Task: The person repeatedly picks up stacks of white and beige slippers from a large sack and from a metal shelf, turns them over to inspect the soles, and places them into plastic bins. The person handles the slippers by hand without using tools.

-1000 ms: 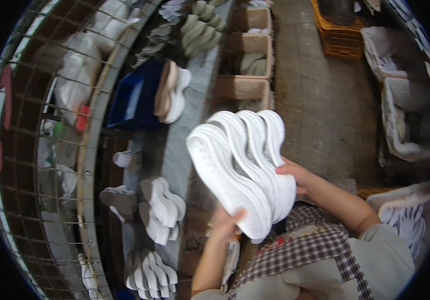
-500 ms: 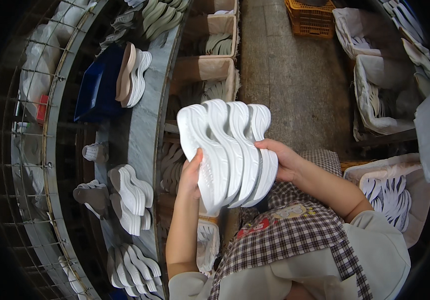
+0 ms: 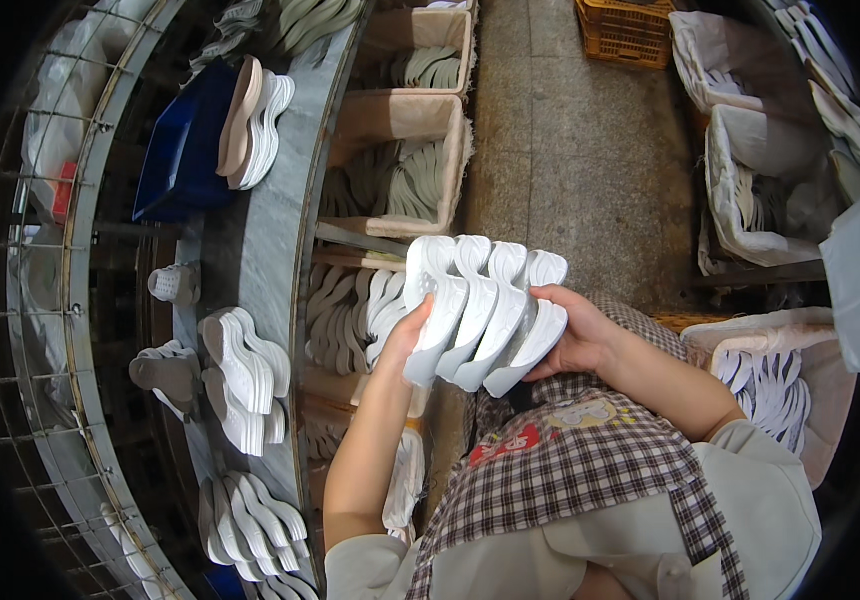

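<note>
A row of several white shoe soles [image 3: 490,310], pressed side by side, is held up in front of my apron. My left hand [image 3: 411,330] grips the row's left end, its thumb on the outermost sole. At the right end my right hand [image 3: 572,332] is closed round the last sole, thumb on top. The soles tilt, with their grey-tinged lower ends toward me. Below and left of them, a lined bin of soles [image 3: 350,315] stands under the bench edge.
On the left, a grey bench [image 3: 265,245] carries stacks of white soles [image 3: 245,365] and a blue crate [image 3: 185,150]. Wire mesh runs beyond it. Lined bins [image 3: 400,110] line the aisle floor [image 3: 590,170]; others [image 3: 765,190] stand right, near an orange crate [image 3: 625,35].
Both hands have brought the soles lower and closer to me, tipping them so they look shorter. The view has shifted slightly, showing more of the bins beside the bench.
</note>
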Motion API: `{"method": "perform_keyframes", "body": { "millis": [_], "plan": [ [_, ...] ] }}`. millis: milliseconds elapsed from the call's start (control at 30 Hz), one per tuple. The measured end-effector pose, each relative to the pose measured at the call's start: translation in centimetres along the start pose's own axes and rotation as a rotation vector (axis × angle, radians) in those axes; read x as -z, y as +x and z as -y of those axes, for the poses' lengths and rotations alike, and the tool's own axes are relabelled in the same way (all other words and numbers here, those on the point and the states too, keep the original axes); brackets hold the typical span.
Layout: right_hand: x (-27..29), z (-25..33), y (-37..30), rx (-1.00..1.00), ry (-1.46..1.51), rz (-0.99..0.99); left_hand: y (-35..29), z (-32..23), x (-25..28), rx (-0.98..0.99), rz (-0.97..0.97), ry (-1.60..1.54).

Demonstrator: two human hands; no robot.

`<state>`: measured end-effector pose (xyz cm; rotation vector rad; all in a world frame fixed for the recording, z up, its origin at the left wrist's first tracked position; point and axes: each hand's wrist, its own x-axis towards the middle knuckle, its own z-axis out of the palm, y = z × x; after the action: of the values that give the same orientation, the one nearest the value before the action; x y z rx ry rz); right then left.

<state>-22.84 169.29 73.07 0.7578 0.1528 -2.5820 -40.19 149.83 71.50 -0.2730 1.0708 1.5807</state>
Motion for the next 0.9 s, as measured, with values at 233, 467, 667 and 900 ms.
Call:
{"method": "perform_keyframes", "body": {
  "millis": [233,467,667,900],
  "plan": [
    [0.2,0.0,0.3,0.009,-0.026,-0.035,0.3,0.5,0.6,0.055,0.036,-0.105],
    [0.4,0.0,0.1,0.010,-0.017,-0.008,0.5,0.8,0.1,0.029,0.006,-0.075],
    [-1.9,0.1,-0.7,0.208,-0.202,-0.034,-1.9,0.8,-1.2,-0.124,-0.099,0.159],
    [-5.8,0.8,-3.1,0.517,-0.508,-0.036,-3.3,-0.2,-3.4,-0.555,0.068,0.126]
  ]
}}
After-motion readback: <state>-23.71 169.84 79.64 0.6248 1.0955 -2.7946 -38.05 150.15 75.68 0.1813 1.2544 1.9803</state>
